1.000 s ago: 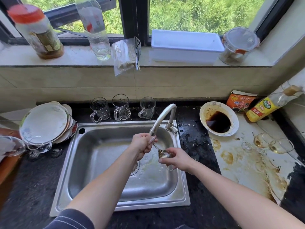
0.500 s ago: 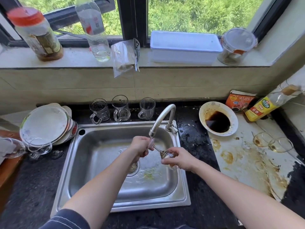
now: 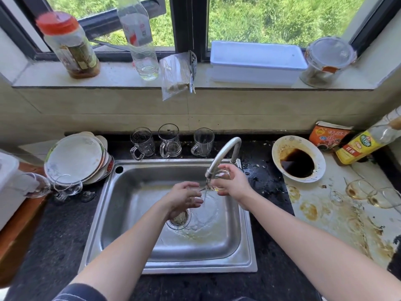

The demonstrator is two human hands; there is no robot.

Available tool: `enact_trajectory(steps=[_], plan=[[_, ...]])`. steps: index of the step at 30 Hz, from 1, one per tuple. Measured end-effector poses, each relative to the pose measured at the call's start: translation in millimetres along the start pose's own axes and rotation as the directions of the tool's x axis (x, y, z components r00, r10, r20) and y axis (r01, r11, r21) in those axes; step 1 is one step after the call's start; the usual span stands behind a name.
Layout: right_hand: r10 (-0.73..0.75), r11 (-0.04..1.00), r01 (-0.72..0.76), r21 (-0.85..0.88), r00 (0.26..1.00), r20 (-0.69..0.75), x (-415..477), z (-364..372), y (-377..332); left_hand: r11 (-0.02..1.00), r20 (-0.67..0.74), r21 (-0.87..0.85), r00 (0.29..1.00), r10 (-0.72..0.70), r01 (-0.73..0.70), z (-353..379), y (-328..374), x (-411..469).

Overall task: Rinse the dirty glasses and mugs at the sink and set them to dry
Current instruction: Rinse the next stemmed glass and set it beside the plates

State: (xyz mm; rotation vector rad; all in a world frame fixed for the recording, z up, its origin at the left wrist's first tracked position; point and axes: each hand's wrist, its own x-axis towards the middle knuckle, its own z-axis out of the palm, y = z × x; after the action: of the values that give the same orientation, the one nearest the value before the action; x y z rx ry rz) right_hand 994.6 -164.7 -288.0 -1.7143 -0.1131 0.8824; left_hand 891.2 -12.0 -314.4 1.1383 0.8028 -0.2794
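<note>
Right hand [image 3: 233, 184] wraps the bowl of a clear stemmed glass [image 3: 218, 178], held right up at the faucet [image 3: 225, 148] spout so the stream hits it directly. Left hand [image 3: 183, 197] is just to the left with fingers curled at the stem end. It looks like it grips the foot to steady and turn the glass, but the glass is transparent, so not certain. Both hands are over the sink [image 3: 130, 213], so runoff lands by the drain [image 3: 179, 219]. Three mugs [image 3: 169, 141] stand upright along the far rim, clear of the splash. Stained glasses [image 3: 361, 190] lie on the tabletop [image 3: 325, 224] at far right, probably the dirty queue. Another pair of glasses [image 3: 67, 185] sits left, beside the plates [image 3: 73, 159]. My read: mid-rinse, most of the job still left.
</note>
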Motion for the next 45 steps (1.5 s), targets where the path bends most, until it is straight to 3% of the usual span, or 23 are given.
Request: enact_trajectory(steps=[5,7,11,14,17,21,23,28,32,35,37,41,45], plan=[[0.099,0.976,-0.106,-0.189,0.994,-0.044,8,8,1,0.988,-0.104,0.130,0.990,0.095,-0.081,-9,2,-1],[0.085,0.978,-0.090,-0.188,0.996,-0.036,9,7,-1,0.988,-0.150,0.135,0.984,0.100,-0.080,-7,0,2],[0.000,0.981,0.021,-0.193,0.994,0.111,11,7,-2,0.992,-0.185,0.122,0.983,-0.012,0.035,-9,-6,7],[0.074,0.975,-0.028,-0.219,0.976,0.205,11,7,-3,0.995,-0.146,0.097,0.989,-0.020,0.034,-18,-13,7],[0.107,0.966,-0.055,-0.252,0.975,0.195,9,14,-6,0.998,-0.165,0.054,0.986,-0.032,0.041,-23,-23,8],[0.139,0.977,-0.087,-0.196,0.953,0.271,10,16,-1,0.982,-0.154,0.054,0.973,-0.169,0.179,-32,-32,9],[0.133,0.975,-0.070,-0.213,0.945,0.299,10,15,3,0.977,-0.135,0.008,0.968,-0.210,0.213,-35,-35,10],[0.022,0.949,0.026,-0.315,0.988,0.150,13,21,0,0.967,-0.211,-0.255,0.974,-0.086,0.031,-28,-37,19],[0.006,0.919,0.112,-0.379,0.955,0.296,8,19,-6,0.968,-0.133,-0.156,0.967,-0.218,0.197,-26,-42,18],[-0.038,0.910,0.139,-0.390,0.966,0.256,5,16,-9,0.953,-0.067,-0.076,0.952,-0.297,0.292,-26,-47,17],[-0.071,0.903,0.144,-0.405,0.979,0.190,4,17,-8,0.959,-0.052,-0.074,0.959,-0.278,0.274,-25,-48,17],[-0.093,0.878,0.145,-0.457,0.987,0.134,7,21,-4,0.962,-0.098,-0.242,0.984,-0.150,0.122,-21,-44,16],[-0.031,0.892,0.153,-0.424,0.959,0.281,5,13,-8,0.972,-0.125,-0.173,0.975,-0.182,0.159,-27,-45,15]])
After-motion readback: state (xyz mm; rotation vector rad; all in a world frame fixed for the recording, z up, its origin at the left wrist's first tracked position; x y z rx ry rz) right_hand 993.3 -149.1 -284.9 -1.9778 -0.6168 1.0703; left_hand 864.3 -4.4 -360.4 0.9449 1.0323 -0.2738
